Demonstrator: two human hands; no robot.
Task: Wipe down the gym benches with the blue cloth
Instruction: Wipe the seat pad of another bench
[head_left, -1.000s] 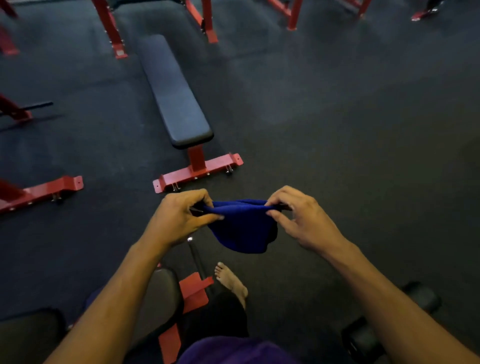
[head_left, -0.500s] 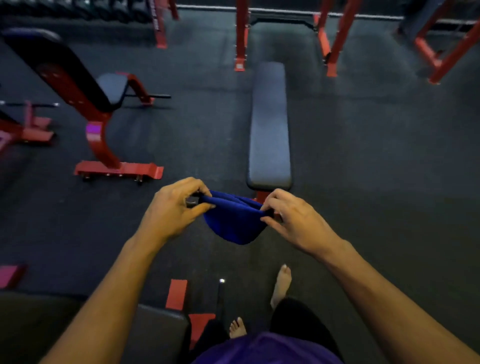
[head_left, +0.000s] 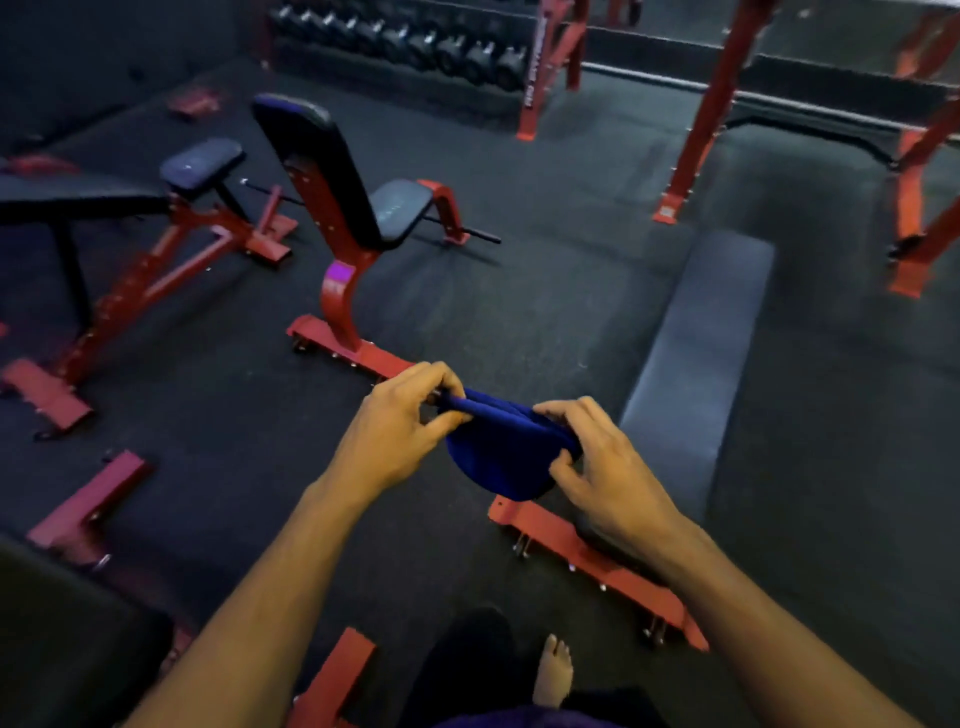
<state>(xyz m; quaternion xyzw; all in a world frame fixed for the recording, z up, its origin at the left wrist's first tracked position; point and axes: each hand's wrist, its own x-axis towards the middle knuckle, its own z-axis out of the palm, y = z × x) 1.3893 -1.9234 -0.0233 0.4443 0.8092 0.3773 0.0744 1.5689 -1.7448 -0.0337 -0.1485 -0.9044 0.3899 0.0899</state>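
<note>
Blue cloth (head_left: 506, 457): held in mid-air between both hands, above the dark floor (head_left: 545, 301), touching no bench. Left hand (head_left: 395, 431): forearm reaching forward, fingers curled, thumb and fingers pinched on the cloth's upper left end. Right hand (head_left: 608, 478): forearm reaching forward, fingers curled over the cloth's right end, thumb pressed beneath. Top edge of cloth drawn into a taut roll between the two grips; remainder hung below in a rounded pouch.

Flat bench (head_left: 696, 358): dark pad, just right of the hands, running away from the viewer; red foot bar (head_left: 597, 566) beneath the right wrist. Upright bench (head_left: 332, 171): steep back pad, small seat, red frame, beyond the left hand. Adjustable bench (head_left: 93, 202): far left, red frame. Rack of dumbbells (head_left: 405, 47): along the far wall, blurred. Red rack posts (head_left: 711, 114): behind the flat bench. Bare foot (head_left: 555, 670): on the floor, bottom centre.
</note>
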